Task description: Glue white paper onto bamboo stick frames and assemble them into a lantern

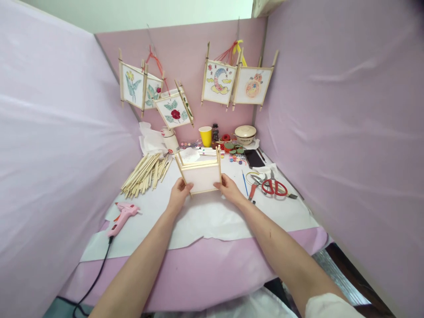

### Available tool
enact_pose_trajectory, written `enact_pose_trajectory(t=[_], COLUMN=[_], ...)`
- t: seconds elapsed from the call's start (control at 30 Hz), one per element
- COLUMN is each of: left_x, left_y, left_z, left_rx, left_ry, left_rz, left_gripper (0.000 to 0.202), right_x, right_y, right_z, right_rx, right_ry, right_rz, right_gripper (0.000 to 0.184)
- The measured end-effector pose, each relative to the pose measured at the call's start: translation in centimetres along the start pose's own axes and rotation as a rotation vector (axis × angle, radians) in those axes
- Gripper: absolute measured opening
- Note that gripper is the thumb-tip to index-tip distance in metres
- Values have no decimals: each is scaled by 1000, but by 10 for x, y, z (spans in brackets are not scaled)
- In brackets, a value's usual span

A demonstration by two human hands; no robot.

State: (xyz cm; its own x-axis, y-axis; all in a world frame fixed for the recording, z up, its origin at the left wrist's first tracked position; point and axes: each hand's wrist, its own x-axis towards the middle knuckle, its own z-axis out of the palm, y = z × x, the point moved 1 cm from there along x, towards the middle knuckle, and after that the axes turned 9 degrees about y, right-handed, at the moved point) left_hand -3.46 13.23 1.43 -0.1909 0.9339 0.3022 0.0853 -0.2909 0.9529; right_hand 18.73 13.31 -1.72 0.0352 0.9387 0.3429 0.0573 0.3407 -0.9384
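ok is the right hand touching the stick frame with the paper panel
Touching. The head view shows the right hand with its fingers pressed against the near right corner of the stick frame, no gap showing.

**A small craft workshop corner, walled off with sheeting**
Lilac sheeting [59, 176] encloses a bench [205, 260] laid with white paper, and painted paper panels in wooden stick frames [174, 110] hang from the pink back wall [188, 48]. Handicraft supplies cover the bench: a heap of wooden sticks [145, 174], a pink glue gun [122, 218] with its black cord, red-handled scissors [274, 187], a thin paintbrush [244, 183] and small paint pots [235, 159]. A matching paper-covered stick frame [201, 176], still unpainted, is held just above the paper.
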Motion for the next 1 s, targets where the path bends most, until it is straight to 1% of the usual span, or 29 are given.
enact_pose_trajectory(t=[0.1, 0.2, 0.3, 0.37, 0.47, 0.53, 0.63, 0.73, 0.87, 1.0], left_x=[5, 10, 13, 15, 20, 23, 22, 15, 7, 4], left_y=[6, 7, 5, 5, 5, 4, 1, -6, -12, -12], left_z=[-14, -21, -23, -23, -25, -27, -24, -16, -5, -2], left_rx=[6, 12, 7, -5, -47, -91, -163, -227, -284, -292], left_ry=[-124, -197, -209, -203, -197, -207, -252, -306, -355, -380], left_rz=[-32, -62, -84, -101, -140, -185, -269, -339, -394, -425], left_gripper=[50, 46, 45, 44, 43, 44, 48, 54, 57, 60], right_x=[-1, -3, -5, -6, -10, -16, -27, -37, -47, -55], right_y=[-4, -13, -22, -29, -42, -56, -79, -99, -111, -117], right_z=[-6, -16, -25, -26, -21, -15, -6, -1, 1, 6], right_rx=[-64, -144, -236, -294, -354, -374, -389, -404, -435, -486], right_ry=[-27, -79, -96, -78, -50, -28, 22, 83, 132, 140], right_rz=[-9, -34, -79, -113, -173, -218, -266, -281, -283, -270], right_gripper=[25, 27, 31, 26, 13, 8, 11, 11, 10, 9])
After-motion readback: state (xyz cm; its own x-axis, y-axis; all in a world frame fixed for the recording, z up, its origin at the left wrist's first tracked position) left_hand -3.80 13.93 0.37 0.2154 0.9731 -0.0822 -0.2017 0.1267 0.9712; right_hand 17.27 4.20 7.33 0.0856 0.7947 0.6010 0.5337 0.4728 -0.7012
